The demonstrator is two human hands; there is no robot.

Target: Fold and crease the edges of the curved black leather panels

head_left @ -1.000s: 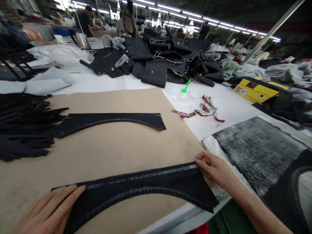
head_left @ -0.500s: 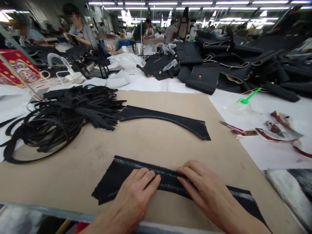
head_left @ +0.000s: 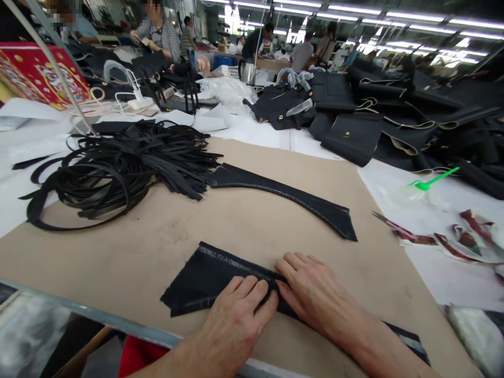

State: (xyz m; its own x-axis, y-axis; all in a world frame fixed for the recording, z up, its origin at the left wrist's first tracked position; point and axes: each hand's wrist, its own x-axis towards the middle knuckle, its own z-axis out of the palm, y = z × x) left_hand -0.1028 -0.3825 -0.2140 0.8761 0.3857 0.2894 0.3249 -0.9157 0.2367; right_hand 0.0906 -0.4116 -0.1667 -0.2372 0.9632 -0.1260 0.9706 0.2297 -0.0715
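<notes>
A long curved piece of black material [head_left: 197, 278] lies on the brown board near the front, with a whitish band along its far edge. My left hand [head_left: 240, 315] is closed on its middle, fingertips pressed together at the near side. Right beside it, my right hand [head_left: 311, 289] pinches the far edge, where the edge is turned over. The two hands nearly touch, and my right forearm hides part of the piece. Farther back lies a second curved black piece [head_left: 283, 194], with a stitched-looking line along its inner curve.
A heap of black strips [head_left: 118, 173] covers the board's left side. Scissors [head_left: 394, 226] and reddish scraps [head_left: 468, 236] lie at right, near a green-handled tool [head_left: 433, 179]. Black bag parts [head_left: 354, 134] are piled behind. The table edge [head_left: 98, 317] runs along the front. People work farther back.
My right hand has come closer to my left along the far edge, and my left has shifted slightly toward it. The whole view has turned and tilted.
</notes>
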